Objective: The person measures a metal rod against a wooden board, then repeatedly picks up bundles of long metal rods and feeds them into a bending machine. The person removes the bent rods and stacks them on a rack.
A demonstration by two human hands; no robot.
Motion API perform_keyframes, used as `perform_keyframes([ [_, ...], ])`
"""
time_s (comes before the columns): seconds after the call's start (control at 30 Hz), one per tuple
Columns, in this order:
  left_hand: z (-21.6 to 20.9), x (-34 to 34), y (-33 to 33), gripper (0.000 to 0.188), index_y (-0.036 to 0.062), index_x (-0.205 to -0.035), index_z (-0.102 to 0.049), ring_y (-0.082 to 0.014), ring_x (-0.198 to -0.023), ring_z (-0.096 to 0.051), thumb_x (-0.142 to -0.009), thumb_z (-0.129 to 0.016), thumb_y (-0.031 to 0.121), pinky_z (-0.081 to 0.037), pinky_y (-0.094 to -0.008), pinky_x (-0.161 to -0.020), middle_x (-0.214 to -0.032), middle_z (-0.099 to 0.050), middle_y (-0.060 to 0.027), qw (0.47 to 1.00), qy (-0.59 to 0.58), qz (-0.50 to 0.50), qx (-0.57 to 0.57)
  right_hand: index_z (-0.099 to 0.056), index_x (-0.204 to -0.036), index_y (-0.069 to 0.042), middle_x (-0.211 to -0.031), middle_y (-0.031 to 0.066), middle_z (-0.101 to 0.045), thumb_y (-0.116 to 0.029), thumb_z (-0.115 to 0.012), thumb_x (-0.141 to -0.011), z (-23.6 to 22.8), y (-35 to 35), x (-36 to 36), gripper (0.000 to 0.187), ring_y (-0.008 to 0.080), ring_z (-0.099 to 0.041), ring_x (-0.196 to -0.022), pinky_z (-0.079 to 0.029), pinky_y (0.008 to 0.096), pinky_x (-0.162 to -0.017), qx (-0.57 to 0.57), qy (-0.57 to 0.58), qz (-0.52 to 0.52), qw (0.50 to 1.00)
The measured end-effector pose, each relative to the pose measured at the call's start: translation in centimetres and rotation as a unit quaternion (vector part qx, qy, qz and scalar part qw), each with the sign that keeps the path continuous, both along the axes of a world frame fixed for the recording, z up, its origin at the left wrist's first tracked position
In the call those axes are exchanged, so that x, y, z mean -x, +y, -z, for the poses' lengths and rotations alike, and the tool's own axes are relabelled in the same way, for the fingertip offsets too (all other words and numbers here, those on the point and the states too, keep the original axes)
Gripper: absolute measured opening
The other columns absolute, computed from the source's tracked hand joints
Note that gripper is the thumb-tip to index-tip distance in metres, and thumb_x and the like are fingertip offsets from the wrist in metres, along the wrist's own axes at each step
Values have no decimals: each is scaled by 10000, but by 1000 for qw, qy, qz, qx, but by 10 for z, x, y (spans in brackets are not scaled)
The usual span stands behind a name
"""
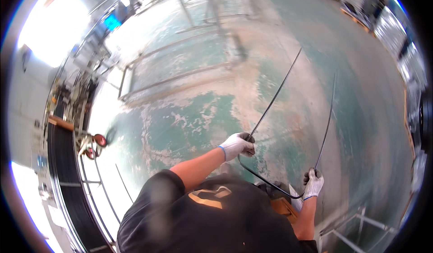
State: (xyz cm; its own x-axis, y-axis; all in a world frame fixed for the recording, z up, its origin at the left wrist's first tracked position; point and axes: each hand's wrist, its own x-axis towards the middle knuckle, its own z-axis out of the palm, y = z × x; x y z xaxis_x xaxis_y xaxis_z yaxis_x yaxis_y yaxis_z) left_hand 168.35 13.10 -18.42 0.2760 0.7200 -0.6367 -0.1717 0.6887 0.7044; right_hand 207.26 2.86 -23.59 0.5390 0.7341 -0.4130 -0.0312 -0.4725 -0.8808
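Head view: a long, thin black strap (275,95), bent into a U, runs between both hands. The left hand (238,145), in a white glove with a blue cuff, is closed around one leg of the strap, which rises straight and slim toward the upper middle. The right hand (313,184), gloved the same, grips the other leg, which climbs beside it, well apart. The curved bottom of the U hangs just above the person's black shirt (198,217). Beyond lies a wide green floor (189,117), its paint worn to pale patches, open on all sides of the strap. A metal frame (171,79) lies farther off; dark stacked bands (61,181) edge the left.
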Motion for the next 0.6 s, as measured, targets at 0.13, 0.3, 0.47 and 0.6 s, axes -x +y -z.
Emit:
perform_keyframes([
  [0.13,10,173,-11,262,-36,-1147,-610,-311,-868,-763,-901,-695,-5,-655,-448,-797,-945,-711,-157,982,-108,-118,-105,-684,-1162,21,-783,73,-698,-107,-670,-945,-12,78,121,252,134,-602,-567,-487,285,-512,-9,43,-194,980],
  [0.3,-49,338,-26,114,-20,-1030,-622,-352,-876,-757,-921,-649,3,-655,-491,-831,-878,-693,-140,932,23,-199,-303,-692,-1258,20,-893,113,-725,12,-637,-880,-59,143,317,382,159,-653,-662,-520,282,-565,-15,162,-304,939],
  [0.47,-106,453,-20,131,15,-904,-649,-357,-864,-712,-944,-637,139,-608,-492,-836,-803,-671,-119,871,-142,-452,-133,-744,-1090,-33,-874,89,-713,-35,-685,-875,-38,195,464,223,210,-658,-716,-546,376,-663,-105,94,-499,855],
  [0.6,-112,581,6,229,49,-801,-618,-335,-846,-668,-948,-625,225,-583,-459,-813,-756,-646,-95,807,-148,-553,-149,-696,-1074,53,-879,121,-731,-415,-577,-1037,-23,250,595,484,201,-702,-754,-566,332,-712,-131,121,-610,772],
])
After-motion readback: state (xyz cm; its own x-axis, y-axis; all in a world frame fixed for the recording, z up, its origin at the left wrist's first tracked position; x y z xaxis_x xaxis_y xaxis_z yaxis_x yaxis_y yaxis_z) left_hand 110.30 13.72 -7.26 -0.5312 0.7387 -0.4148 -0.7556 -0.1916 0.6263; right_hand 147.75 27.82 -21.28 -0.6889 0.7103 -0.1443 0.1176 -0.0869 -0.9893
